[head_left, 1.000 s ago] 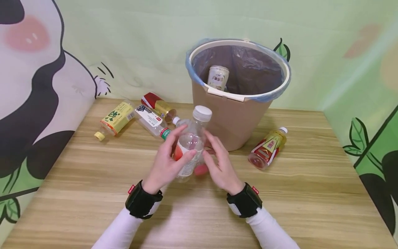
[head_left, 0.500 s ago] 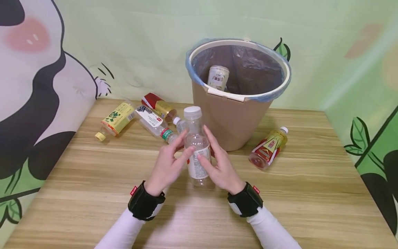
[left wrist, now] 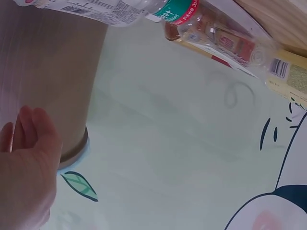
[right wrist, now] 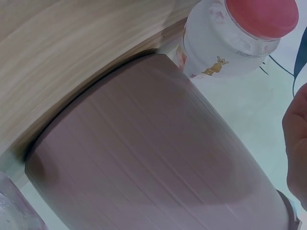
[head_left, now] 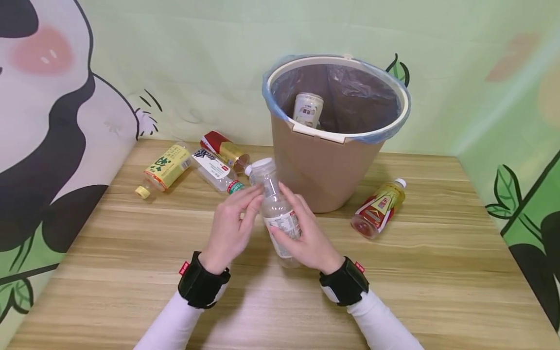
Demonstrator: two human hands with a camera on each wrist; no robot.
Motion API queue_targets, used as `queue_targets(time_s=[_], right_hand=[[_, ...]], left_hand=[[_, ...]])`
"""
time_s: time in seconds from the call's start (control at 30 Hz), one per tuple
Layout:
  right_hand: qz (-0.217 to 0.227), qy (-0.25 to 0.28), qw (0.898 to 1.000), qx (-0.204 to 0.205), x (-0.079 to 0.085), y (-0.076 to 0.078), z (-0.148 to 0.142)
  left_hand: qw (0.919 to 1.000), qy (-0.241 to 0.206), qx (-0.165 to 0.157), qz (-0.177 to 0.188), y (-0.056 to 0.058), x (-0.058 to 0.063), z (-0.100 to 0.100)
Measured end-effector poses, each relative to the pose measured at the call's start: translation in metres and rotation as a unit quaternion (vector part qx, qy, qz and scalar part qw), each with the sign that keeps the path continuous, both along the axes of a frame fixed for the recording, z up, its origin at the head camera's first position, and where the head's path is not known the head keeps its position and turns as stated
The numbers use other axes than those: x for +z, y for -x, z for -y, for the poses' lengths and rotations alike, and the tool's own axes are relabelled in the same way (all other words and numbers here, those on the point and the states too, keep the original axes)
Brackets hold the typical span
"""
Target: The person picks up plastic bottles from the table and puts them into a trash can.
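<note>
A clear plastic bottle (head_left: 275, 208) with a whitish cap and a printed white label leans to the left in front of the bin in the head view. My right hand (head_left: 311, 238) grips it, thumb across the label and fingers along the far right side. My left hand (head_left: 229, 226) has its thumb and fingers bunched right at the bottle's neck; I cannot tell whether they pinch anything. In the right wrist view, a white bottle with a pink cap (right wrist: 264, 14) shows beyond the bin. Its body is hidden behind my hands in the head view.
A brown bin (head_left: 325, 170) with a blue liner holds a white can (head_left: 308, 109). Left lie a yellow-labelled bottle (head_left: 166, 167), a white-labelled bottle (head_left: 212, 167) and a red-and-gold bottle (head_left: 225, 149). Another red-labelled bottle (head_left: 378, 209) lies right of the bin.
The bottle has turned between my hands, from a red-printed side to a text side, and its cap now tips left. My left fingers have drawn together at its neck.
</note>
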State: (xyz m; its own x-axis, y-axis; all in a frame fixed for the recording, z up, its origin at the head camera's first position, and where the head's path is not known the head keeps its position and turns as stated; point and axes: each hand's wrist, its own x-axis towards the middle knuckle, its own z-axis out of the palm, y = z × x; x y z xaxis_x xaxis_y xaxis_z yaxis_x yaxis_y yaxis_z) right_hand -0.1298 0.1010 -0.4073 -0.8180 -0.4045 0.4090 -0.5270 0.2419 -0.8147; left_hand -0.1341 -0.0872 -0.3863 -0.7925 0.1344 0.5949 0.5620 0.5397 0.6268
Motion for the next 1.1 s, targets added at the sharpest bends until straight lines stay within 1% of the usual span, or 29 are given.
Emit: queue_targets(time_s=[0.1,0.3,0.67,0.9,1.0,1.1], right_hand=[[0.000,-0.001,1.000,-0.004,0.000,0.001,0.001],[0.002,0.003,1.000,-0.010,0.001,0.005,0.002],[-0.010,0.002,1.000,-0.025,0.008,0.007,0.002],[-0.007,-0.008,0.999,-0.031,0.020,0.005,-0.003],[-0.023,-0.016,0.999,-0.034,0.027,0.005,-0.005],[-0.041,-0.029,0.998,-0.034,0.040,0.005,-0.010]], left_hand=[[0.9999,0.000,0.014,-0.002,0.001,0.003,0.002],[0.9988,0.003,0.047,-0.012,0.003,0.004,0.005],[0.9976,-0.013,0.061,-0.029,0.005,0.008,0.008],[0.9966,-0.015,0.072,-0.035,0.004,0.010,0.007],[0.9962,-0.013,0.078,-0.038,0.003,0.010,0.007],[0.9956,-0.009,0.084,-0.041,0.003,0.011,0.007]])
